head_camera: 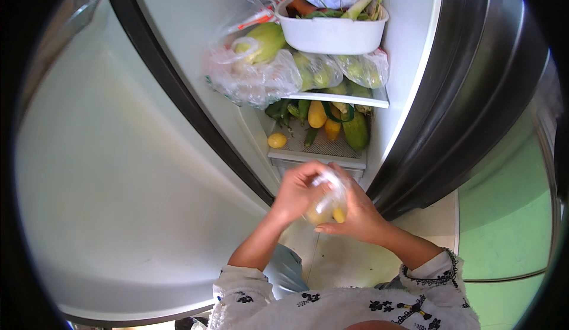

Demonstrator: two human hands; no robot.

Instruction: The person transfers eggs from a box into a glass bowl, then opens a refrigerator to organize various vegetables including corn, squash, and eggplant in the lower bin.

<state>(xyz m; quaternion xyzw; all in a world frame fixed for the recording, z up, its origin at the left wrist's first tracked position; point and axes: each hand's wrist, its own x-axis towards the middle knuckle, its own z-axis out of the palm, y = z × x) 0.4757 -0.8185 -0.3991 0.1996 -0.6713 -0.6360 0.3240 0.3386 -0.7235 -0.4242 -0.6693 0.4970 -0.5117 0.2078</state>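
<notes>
Between my two hands is a small clear plastic bag (326, 205) with yellow, lemon-like contents, blurred by motion. My left hand (298, 192) pinches the upper part of the bag. Around its right side and underneath curls my right hand (362, 212). Both are in front of the open refrigerator, just below its lowest visible shelf (329, 145). On that shelf a single lemon (277, 140) lies at the left front. Farther back are yellow squashes (317, 114), a large green squash (355, 130) and several dark green vegetables (280, 110).
Above, a glass shelf (338, 98) carries plastic bags of produce (262, 78) that overhang its left front. A white tub (333, 34) of vegetables stands over them. The refrigerator doors, left (111, 187) and right (453, 85), flank me. Green cabinet panels (502, 214) are at right.
</notes>
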